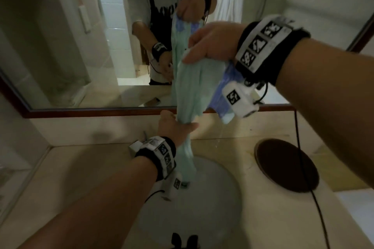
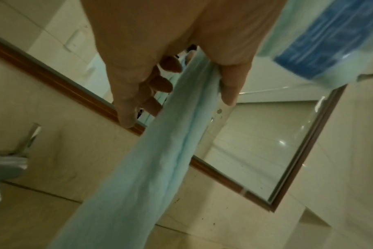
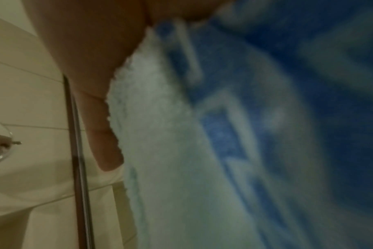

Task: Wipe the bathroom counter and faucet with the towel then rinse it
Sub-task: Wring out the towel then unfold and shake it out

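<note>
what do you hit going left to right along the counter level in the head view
left hand gripping the towel → sink → dark round opening in the counter

Head cam: high, facing fwd and down over sink (image 1: pixel 194 204) and counter (image 1: pixel 253 168) toward mirror (image 1: pixel 60 46).
L wrist cam: close, looks along left hand (image 2: pixel 160 55) to towel (image 2: pixel 151 160), mirror behind.
R wrist cam: very close, blurred, towel fills frame.
Shared by all: towel, mirror frame.
</note>
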`<control>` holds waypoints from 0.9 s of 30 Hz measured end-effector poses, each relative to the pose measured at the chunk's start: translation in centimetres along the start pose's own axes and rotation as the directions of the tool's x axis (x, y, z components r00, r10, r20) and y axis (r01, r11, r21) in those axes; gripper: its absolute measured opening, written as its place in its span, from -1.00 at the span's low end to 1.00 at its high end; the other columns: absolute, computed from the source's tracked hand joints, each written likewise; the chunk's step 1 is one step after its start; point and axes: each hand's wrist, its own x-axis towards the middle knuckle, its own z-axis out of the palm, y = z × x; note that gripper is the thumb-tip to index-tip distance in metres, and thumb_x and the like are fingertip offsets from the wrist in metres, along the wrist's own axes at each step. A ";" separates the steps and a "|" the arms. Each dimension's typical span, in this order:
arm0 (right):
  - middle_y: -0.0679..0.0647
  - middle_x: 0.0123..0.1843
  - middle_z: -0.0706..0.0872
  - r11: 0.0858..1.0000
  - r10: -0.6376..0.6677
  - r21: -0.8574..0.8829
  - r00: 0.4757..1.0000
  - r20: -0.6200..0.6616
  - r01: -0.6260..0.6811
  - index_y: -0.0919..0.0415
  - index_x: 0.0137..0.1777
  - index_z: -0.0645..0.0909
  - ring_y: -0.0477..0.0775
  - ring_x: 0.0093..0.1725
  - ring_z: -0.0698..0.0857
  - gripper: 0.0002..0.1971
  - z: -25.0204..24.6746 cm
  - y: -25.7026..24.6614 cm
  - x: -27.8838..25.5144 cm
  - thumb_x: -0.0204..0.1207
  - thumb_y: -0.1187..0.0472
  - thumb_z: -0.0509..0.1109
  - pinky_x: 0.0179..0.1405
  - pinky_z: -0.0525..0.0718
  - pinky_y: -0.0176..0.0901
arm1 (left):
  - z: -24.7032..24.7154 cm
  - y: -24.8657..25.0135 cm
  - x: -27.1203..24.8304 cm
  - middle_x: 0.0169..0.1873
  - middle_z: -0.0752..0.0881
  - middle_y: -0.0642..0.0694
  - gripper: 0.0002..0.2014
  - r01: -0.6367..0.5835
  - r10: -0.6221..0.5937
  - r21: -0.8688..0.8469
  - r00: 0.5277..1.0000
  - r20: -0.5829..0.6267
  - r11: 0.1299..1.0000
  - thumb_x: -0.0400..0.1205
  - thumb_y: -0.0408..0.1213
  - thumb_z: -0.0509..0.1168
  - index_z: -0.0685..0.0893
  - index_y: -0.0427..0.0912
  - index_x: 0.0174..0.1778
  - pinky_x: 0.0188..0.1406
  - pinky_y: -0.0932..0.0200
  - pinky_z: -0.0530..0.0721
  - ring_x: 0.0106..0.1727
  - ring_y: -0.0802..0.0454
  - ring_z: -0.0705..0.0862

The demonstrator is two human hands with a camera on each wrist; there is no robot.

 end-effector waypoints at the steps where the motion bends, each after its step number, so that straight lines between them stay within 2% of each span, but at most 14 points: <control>1: -0.13 -0.28 0.57 0.999 -0.027 -0.031 0.999 -0.034 0.026 -0.04 -0.39 0.59 -0.14 -0.20 0.57 -0.67 -1.3 0.1 -0.4 0.38 -0.24 0.50 0.07 0.57 -0.11 | 0.3 0.7 -0.3 0.09 0.66 -0.10 -0.19 0.021 -0.022 -0.025 1.000 -0.015 0.999 0.22 0.13 0.66 0.40 -0.12 0.23 -0.07 -0.01 0.75 0.04 -0.08 0.71; 3: -0.17 -0.31 0.48 0.991 -0.084 -0.112 0.990 -0.115 0.071 -0.08 -0.38 0.51 -0.22 -0.30 0.44 -0.67 -3.6 0.4 -1.5 0.49 -0.21 0.43 -0.03 0.45 -0.24 | 1.1 1.8 -0.6 0.14 0.67 -0.07 -0.19 0.029 -0.029 -0.012 0.999 0.019 1.000 0.26 0.13 0.63 0.46 -0.05 0.35 0.00 -0.01 0.74 0.09 -0.09 0.71; 5: -0.15 -0.31 0.45 0.985 -0.122 -0.143 0.975 -0.185 0.096 -0.07 -0.37 0.49 -0.19 -0.29 0.43 -0.66 -5.6 1.4 -2.4 0.50 -0.23 0.40 0.01 0.46 -0.11 | 2.2 2.5 -1.2 0.10 0.73 -0.04 -0.34 0.021 -0.021 0.013 0.997 0.077 1.000 0.36 0.08 0.60 0.58 -0.03 0.34 0.06 -0.02 0.75 0.06 -0.06 0.73; 8: -0.11 -0.27 0.55 0.988 -0.132 -0.115 0.955 -0.267 0.105 -0.05 -0.29 0.54 0.05 -0.13 0.59 -0.70 -7.8 3.4 -3.8 0.52 -0.22 0.39 0.13 0.62 0.10 | 3.4 3.7 -2.0 -0.02 0.74 -0.02 -0.61 0.019 -0.018 -0.009 0.997 0.079 1.000 0.53 -0.06 0.51 0.64 -0.03 0.23 0.12 -0.07 0.75 -0.01 -0.01 0.72; 10: 0.01 -0.04 0.72 0.990 -0.118 -0.107 0.952 -0.282 0.091 -0.02 -0.04 0.67 0.20 0.09 0.69 -0.73 -8.7 5.4 -4.5 0.54 -0.20 0.37 0.26 0.65 0.16 | 3.7 4.7 -2.4 -0.09 0.74 -0.06 -0.77 0.021 -0.021 0.002 0.998 0.052 1.000 0.56 -0.12 0.46 0.65 -0.07 0.08 0.02 -0.04 0.76 -0.08 -0.01 0.71; 12: 0.12 0.22 0.75 0.997 -0.072 -0.002 0.954 -0.292 0.074 0.05 0.19 0.68 0.24 0.26 0.69 -0.61 -8.9 7.9 -5.0 0.52 -0.18 0.39 0.33 0.63 0.20 | 3.6 5.7 -2.7 -0.13 0.78 -0.14 -0.85 0.038 -0.038 0.000 0.999 0.022 0.999 0.52 -0.19 0.45 0.68 -0.11 -0.06 0.01 -0.09 0.77 -0.08 -0.11 0.75; 14: 0.10 0.27 0.75 0.987 -0.019 0.144 0.953 -0.301 0.065 -0.10 0.06 0.68 0.20 0.28 0.71 -0.66 -8.1 10.4 -5.4 0.37 -0.23 0.44 0.33 0.65 0.20 | 3.3 6.4 -2.9 -0.18 0.83 -0.18 -0.95 0.059 -0.060 -0.038 0.998 -0.005 0.997 0.53 -0.24 0.43 0.70 -0.10 -0.15 0.04 -0.15 0.80 -0.07 -0.20 0.80; 16: 0.08 0.18 0.77 0.944 0.054 0.327 0.953 -0.297 0.048 -0.14 -0.15 0.65 0.18 0.21 0.74 -0.71 -6.6 13.2 -5.4 0.21 -0.23 0.51 0.31 0.67 0.22 | 2.6 6.4 -2.8 -0.27 0.82 -0.20 -0.85 0.098 -0.104 -0.127 0.993 -0.046 0.987 0.55 -0.28 0.45 0.71 -0.19 0.00 -0.04 -0.17 0.81 -0.19 -0.22 0.82; 18: 0.16 -0.05 0.76 0.830 0.094 0.552 0.957 -0.274 0.077 -0.04 -0.34 0.64 0.24 0.07 0.76 -0.78 -4.2 16.0 -5.2 0.19 -0.09 0.60 0.26 0.69 0.32 | 1.6 6.6 -3.0 -0.32 0.78 -0.25 -0.65 0.117 -0.134 -0.191 0.988 -0.079 0.975 0.50 -0.28 0.51 0.70 -0.31 0.16 -0.14 -0.22 0.80 -0.33 -0.21 0.78; 20: 0.17 -0.16 0.73 0.757 0.111 0.651 0.969 -0.222 0.062 0.02 -0.47 0.66 0.31 0.06 0.76 -0.77 -1.5 17.7 -5.2 0.23 0.00 0.63 0.26 0.68 0.36 | 0.7 7.1 -3.8 -0.28 0.77 -0.36 -0.63 0.101 -0.122 -0.223 0.989 -0.080 0.970 0.50 -0.33 0.51 0.68 -0.37 0.19 -0.10 -0.27 0.78 -0.35 -0.21 0.75; 22: 0.12 -0.18 0.77 0.745 0.119 0.667 0.982 -0.149 0.010 0.05 -0.41 0.70 0.27 0.03 0.78 -0.76 2.2 19.1 -4.9 0.36 -0.02 0.61 0.28 0.67 0.34 | -0.1 8.0 -4.9 -0.16 0.79 -0.47 -0.64 0.094 -0.117 -0.226 0.989 -0.090 0.970 0.54 -0.37 0.49 0.64 -0.40 0.22 -0.05 -0.29 0.78 -0.31 -0.21 0.74; 24: 0.25 -0.07 0.80 0.764 0.132 0.644 0.987 -0.089 -0.044 0.16 -0.22 0.70 0.31 0.05 0.78 -0.58 5.9 20.0 -4.4 0.27 -0.23 0.57 0.22 0.69 0.37 | -0.5 8.8 -5.5 -0.14 0.78 -0.48 -0.61 0.075 -0.104 -0.226 0.988 -0.118 0.971 0.54 -0.40 0.46 0.59 -0.44 0.25 -0.04 -0.34 0.78 -0.27 -0.23 0.75; 25: 0.32 0.00 0.78 0.778 0.142 0.625 0.987 -0.069 -0.068 0.20 -0.15 0.69 0.36 0.08 0.76 -0.47 7.8 20.4 -4.2 0.20 -0.30 0.54 0.19 0.69 0.39 | -0.6 9.2 -5.9 -0.18 0.76 -0.45 -0.57 0.071 -0.101 -0.227 0.987 -0.124 0.971 0.48 -0.43 0.46 0.57 -0.45 0.25 -0.02 -0.37 0.77 -0.26 -0.24 0.75; 27: 0.33 -0.02 0.78 0.776 0.135 0.625 0.990 -0.028 -0.088 0.26 -0.09 0.69 0.36 0.06 0.76 -0.49 11.5 20.7 -4.3 0.32 -0.23 0.54 0.17 0.71 0.35 | -1.0 9.6 -6.2 -0.12 0.72 -0.39 -0.40 0.090 -0.116 -0.210 0.987 -0.114 0.974 0.23 -0.38 0.49 0.54 -0.38 0.21 0.04 -0.45 0.77 -0.15 -0.30 0.77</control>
